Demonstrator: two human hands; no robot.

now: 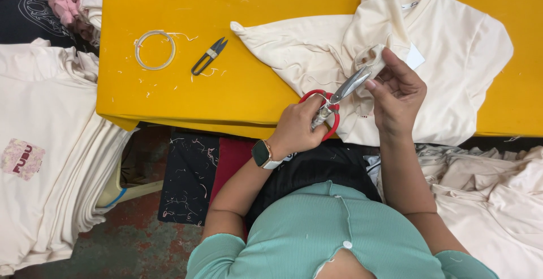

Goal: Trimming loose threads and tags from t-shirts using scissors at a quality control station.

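A: Item 1, yellow table (226,86). Every place below is given relative to it.

B: Entry for the hands?

A: Left hand (297,127), at the table's near edge, fingers curled shut through the red loops of the scissors (335,101). A smartwatch (262,154) sits on that wrist. The blades are steel, nearly closed, tips pointing up toward the far side of the table.

B: And the other?

A: Right hand (399,95), also over the near edge, just right of the scissors. Thumb and forefinger are pinched on a fold of the cream sweatshirt (452,52), held against the blade tips; the other fingers are loosely bent. Whether a thread lies between the blades, I cannot tell.

B: Where does the garment lie?

A: On the table's right half, spread flat, neckline toward the far edge, hem hanging over the near edge, 1 sleeve stretched toward the table's middle.

B: Loose items?

A: 1 black thread snip (208,56), on the table left of the sleeve. 1 pale tape ring (155,50), further left. Thread scraps lie scattered around both.

B: Off the table?

A: 1 stack of folded cream garments (45,160), beyond its left end. 1 heap of cream cloth (498,200), below its near right corner.
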